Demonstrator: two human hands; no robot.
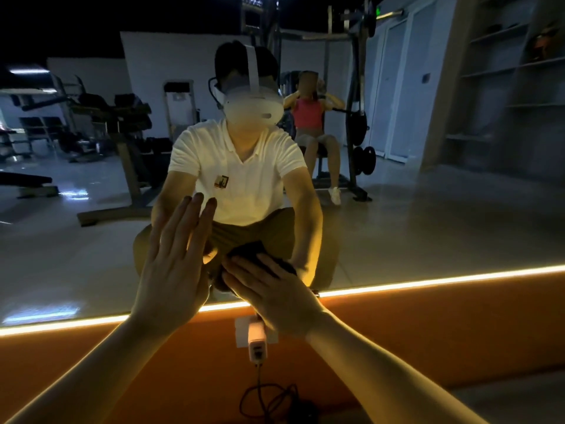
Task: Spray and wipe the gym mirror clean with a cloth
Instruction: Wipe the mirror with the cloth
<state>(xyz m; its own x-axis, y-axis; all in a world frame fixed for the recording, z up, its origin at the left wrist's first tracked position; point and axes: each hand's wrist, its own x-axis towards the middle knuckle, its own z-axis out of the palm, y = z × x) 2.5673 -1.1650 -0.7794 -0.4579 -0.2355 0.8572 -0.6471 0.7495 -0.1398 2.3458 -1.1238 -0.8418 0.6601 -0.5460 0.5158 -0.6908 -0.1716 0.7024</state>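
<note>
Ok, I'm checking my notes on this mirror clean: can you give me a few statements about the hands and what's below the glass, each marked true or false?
1. The left hand is held flat at the gym mirror, fingers straight. True.
2. The right hand grips a spray bottle. False: it presses a dark cloth against the glass with straight fingers, and no spray bottle is in view.
3. A lit light strip runs along the mirror's bottom edge. True.
4. The white charger below the mirror has nothing plugged into it. False: a black cable hangs from it.
5. The cloth is at the top of the mirror. False: it is low, just above the light strip.
</note>
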